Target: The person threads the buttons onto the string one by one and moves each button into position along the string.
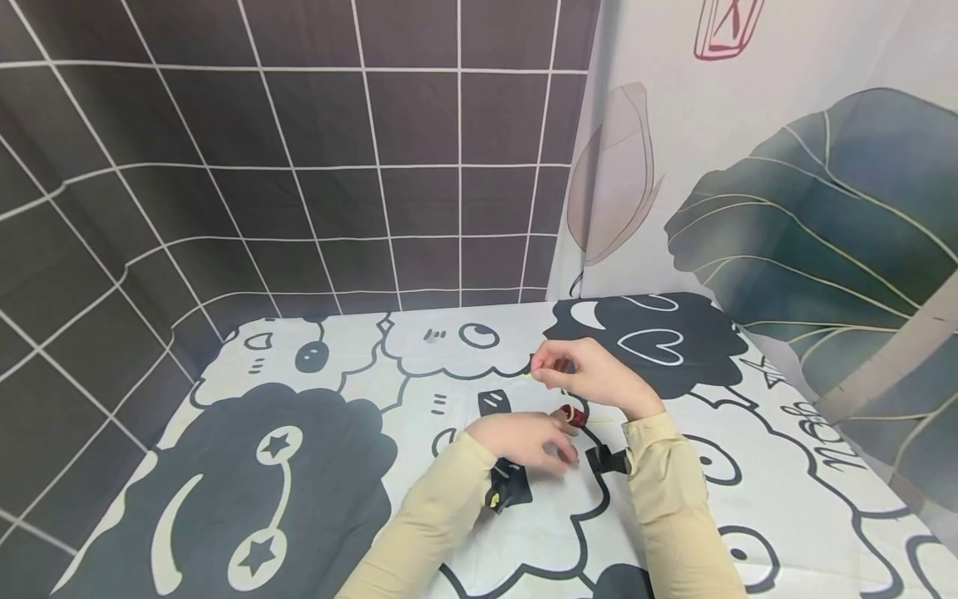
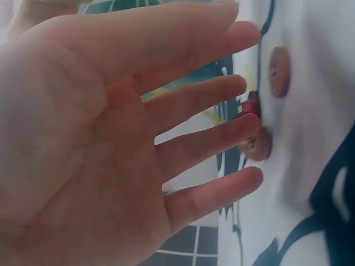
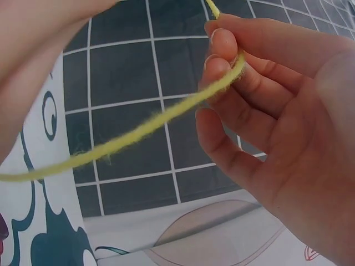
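Between the thumb and fingertips of my right hand (image 3: 266,105) is a fuzzy yellow yarn (image 3: 150,127), running down to the left across the right wrist view. My left hand (image 2: 122,122) is held low over the cloth in the head view, fingers straight and spread, nothing in them. Just past its fingertips lies a small dark-red roll (image 1: 574,416), like a wound spool. The left wrist view has two round brownish discs, one upper (image 2: 280,72) and one lower (image 2: 258,145), with dark red and yellow beside the lower one, partly behind the fingers.
A white cloth (image 1: 419,391) printed with dark cloud-like cartoon shapes covers the table. Dark grid-patterned fabric (image 1: 412,200) hangs behind it, and a leaf-print curtain (image 1: 838,225) hangs at the right.
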`<state>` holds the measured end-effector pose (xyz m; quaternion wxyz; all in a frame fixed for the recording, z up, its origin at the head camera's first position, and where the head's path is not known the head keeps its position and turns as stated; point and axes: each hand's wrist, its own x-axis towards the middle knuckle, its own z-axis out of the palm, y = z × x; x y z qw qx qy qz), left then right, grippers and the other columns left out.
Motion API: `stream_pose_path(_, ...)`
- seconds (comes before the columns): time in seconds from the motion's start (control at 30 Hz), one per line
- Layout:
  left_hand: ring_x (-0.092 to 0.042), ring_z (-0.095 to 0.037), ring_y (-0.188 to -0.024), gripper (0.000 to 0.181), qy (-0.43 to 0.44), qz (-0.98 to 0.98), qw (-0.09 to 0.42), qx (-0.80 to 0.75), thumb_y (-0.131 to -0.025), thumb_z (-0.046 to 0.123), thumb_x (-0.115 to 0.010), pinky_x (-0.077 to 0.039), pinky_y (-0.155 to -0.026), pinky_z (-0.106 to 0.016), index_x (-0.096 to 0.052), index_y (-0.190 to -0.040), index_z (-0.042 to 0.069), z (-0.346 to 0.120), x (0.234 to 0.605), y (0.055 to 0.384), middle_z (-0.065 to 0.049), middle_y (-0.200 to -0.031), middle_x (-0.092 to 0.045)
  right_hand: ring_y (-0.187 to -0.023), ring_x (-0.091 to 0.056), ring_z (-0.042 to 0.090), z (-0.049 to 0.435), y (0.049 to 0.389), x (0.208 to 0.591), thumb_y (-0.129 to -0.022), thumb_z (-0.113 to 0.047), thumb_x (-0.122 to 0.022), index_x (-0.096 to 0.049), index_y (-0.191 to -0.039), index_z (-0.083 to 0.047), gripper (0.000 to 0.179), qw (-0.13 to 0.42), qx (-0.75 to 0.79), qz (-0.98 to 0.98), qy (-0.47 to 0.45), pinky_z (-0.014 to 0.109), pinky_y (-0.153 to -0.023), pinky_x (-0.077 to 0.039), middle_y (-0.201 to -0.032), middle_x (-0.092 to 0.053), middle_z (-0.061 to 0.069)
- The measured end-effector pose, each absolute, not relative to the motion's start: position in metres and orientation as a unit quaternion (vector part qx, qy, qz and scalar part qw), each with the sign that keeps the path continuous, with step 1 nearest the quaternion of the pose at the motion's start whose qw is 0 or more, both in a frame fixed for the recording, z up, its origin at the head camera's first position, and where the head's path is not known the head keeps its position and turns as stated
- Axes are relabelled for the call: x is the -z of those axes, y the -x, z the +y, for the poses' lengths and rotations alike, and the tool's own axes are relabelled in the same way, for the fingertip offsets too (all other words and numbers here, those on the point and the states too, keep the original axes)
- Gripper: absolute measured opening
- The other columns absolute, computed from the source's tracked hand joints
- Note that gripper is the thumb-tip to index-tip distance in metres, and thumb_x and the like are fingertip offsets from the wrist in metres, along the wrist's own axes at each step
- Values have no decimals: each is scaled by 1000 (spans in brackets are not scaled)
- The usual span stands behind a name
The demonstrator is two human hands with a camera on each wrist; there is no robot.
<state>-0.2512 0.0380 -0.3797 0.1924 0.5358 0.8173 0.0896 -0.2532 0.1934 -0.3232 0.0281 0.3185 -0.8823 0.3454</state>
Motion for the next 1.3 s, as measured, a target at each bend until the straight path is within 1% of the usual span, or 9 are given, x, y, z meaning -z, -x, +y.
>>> stream_pose_path(0.1,-50,-15,-131,33,-539,823,169,-63,-89,22,-64,-34,-108,-15,-69,-121,17,43,383,248,-6,-141,-56,-68,-54,1,193,253,323,-89,-10,-64,-65,-88,-14,4,25,-343,-883,-319,25,-65,-47,-73,-63,-6)
stream_pose_path(0.17,-56,-11,-119,32,-543,825,147,-50,-86,21,-67,-38,-100,-12,-70,-118,16,46,385,247,-2,-129,-63,-67,-54,1,193,252,322,-89,-10,-64,-65,-88,-13,4,21,-341,-884,-318,26,-65,-48,-73,-63,-6)
stream_pose_path(0.23,-56,-7,-101,27,-542,828,133,-50,-84,19,-70,-39,-88,-9,-72,-110,14,48,387,246,3,-109,-68,-66,-55,1,193,252,322,-90,-10,-64,-65,-89,-11,2,17,-341,-884,-318,27,-65,-48,-73,-62,-6)
stream_pose_path(0.33,-49,-5,-83,17,-532,835,129,-62,-80,13,-73,-36,-74,-9,-72,-97,13,49,388,245,6,-85,-64,-66,-55,2,194,252,322,-90,-12,-64,-65,-91,-8,3,7,-342,-883,-320,27,-66,-49,-73,-62,-5)
stream_pose_path(0.43,-47,-3,-73,11,-512,843,146,-81,-80,9,-73,-35,-65,-9,-70,-90,13,49,388,244,7,-75,-59,-68,-56,3,195,252,322,-90,-13,-65,-65,-92,-7,6,-5,-344,-883,-320,25,-65,-48,-73,-61,-5)
stream_pose_path(0.57,-48,-1,-65,8,-500,849,149,-87,-81,13,-72,-35,-61,-9,-67,-87,14,50,391,244,9,-71,-56,-69,-56,3,195,252,322,-90,-10,-64,-65,-92,-10,3,-19,-344,-883,-319,23,-63,-47,-73,-61,-5)
stream_pose_path(0.7,-48,0,-65,10,-499,851,143,-81,-79,17,-73,-35,-61,-8,-66,-86,15,51,394,243,10,-71,-55,-69,-57,4,195,253,321,-90,-9,-63,-65,-90,-13,4,-23,-338,-883,-324,22,-64,-47,-74,-62,-5)
stream_pose_path(1.07,-49,0,-65,11,-492,852,166,-66,-78,17,-72,-37,-61,-9,-66,-87,13,52,389,242,11,-71,-56,-71,-59,3,197,252,322,-90,-8,-62,-64,-90,-12,5,-26,-333,-882,-333,22,-65,-49,-75,-63,-5)
stream_pose_path(1.3,-48,1,-64,10,-507,835,164,-139,-78,11,-70,-38,-61,-7,-70,-87,9,33,368,252,5,-75,-60,-70,-59,4,201,253,322,-91,-10,-63,-65,-90,-12,3,-17,-336,-881,-332,23,-66,-50,-77,-67,-1)
